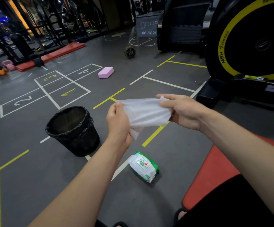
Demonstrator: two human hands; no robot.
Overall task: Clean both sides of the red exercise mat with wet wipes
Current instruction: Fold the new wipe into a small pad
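The flat red exercise mat point(215, 174) is lying on the grey floor at lower right, below both hands. The white-and-green wet wipe pack point(143, 166) is resting beside it. Above — the left hand point(118, 122) and right hand point(182, 110) are each pinching the thin white wet wipe point(146, 112), stretching it. The black lined bin point(73, 130) is standing left.

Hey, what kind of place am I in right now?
Most likely a gym. There's a big black machine with a yellow-ringed wheel, red exercise mats on the floor, and a numbered agility grid taped out beside a pink foam block.
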